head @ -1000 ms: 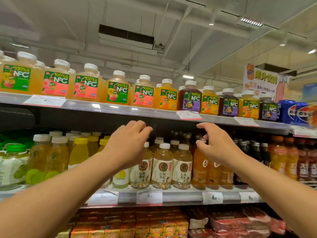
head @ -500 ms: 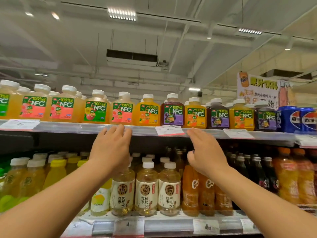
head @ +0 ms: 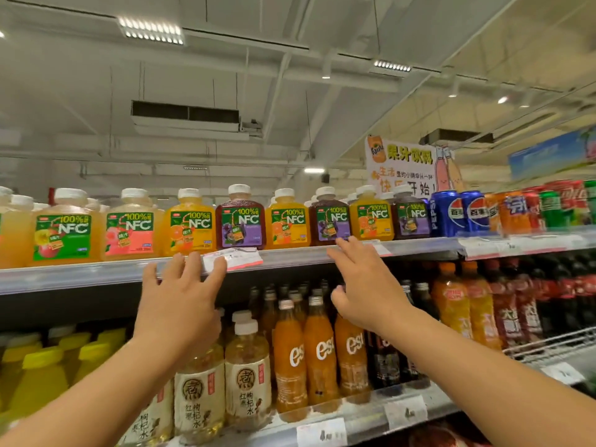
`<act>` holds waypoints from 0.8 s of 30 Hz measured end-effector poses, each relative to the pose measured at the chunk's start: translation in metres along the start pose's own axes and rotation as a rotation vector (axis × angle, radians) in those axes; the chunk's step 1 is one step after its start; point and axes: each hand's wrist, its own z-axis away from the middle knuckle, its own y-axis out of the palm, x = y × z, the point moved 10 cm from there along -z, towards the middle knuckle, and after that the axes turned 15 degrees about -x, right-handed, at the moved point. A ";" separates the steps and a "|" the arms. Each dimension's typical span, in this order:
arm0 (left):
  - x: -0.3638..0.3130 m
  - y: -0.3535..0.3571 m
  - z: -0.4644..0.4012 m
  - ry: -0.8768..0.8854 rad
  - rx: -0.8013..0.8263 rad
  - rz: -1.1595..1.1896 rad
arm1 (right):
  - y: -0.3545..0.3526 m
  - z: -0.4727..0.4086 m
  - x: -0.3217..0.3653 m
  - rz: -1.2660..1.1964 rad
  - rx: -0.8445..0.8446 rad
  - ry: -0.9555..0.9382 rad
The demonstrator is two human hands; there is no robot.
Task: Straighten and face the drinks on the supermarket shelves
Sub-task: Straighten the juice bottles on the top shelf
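Observation:
A row of NFC juice bottles stands on the top shelf (head: 419, 248), labels facing me: an orange one (head: 190, 222), a purple grape one (head: 240, 221), another orange one (head: 288, 222) and a second purple one (head: 330, 221). My left hand (head: 179, 303) is raised with fingers spread, its fingertips at the shelf edge just below the first orange bottle, next to a price tag (head: 235, 258). My right hand (head: 364, 285) is open too, fingertips reaching the shelf edge under the second purple bottle. Neither hand holds anything.
Blue Pepsi cans (head: 464, 212) and other cans fill the top shelf's right end, under a Fanta sign (head: 403, 166). The lower shelf carries pale tea bottles (head: 246, 379), orange soda bottles (head: 321, 353), yellow-capped bottles (head: 35, 372) and dark drinks (head: 516, 311).
Both hands have risen from in front of the lower shelf's bottles to the top shelf's edge. The view has tilted up and shifted right, and the fingers have spread.

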 end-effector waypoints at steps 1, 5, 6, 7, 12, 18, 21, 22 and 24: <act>-0.001 -0.002 -0.002 -0.006 -0.007 0.008 | 0.001 0.004 -0.009 0.023 0.019 0.021; -0.006 -0.002 -0.002 -0.017 -0.011 0.005 | 0.009 0.015 -0.020 -0.042 0.084 0.117; -0.007 -0.001 -0.002 -0.024 -0.005 0.001 | 0.010 0.015 -0.019 -0.053 0.085 0.134; -0.007 0.000 -0.002 -0.032 0.004 0.006 | 0.011 0.015 -0.019 -0.057 0.088 0.149; -0.014 -0.005 -0.003 -0.062 0.003 0.137 | 0.012 0.014 -0.020 -0.001 0.130 0.155; -0.060 -0.016 -0.017 0.024 -0.017 0.254 | 0.011 0.012 -0.022 0.006 0.081 0.073; -0.077 -0.012 -0.018 0.006 -0.016 0.193 | 0.011 0.011 -0.024 0.019 0.040 -0.034; -0.079 -0.012 -0.018 -0.008 -0.027 0.158 | 0.009 0.009 -0.025 0.026 0.025 -0.086; -0.081 -0.015 -0.020 -0.034 -0.055 0.092 | 0.005 0.005 -0.029 -0.003 0.008 -0.171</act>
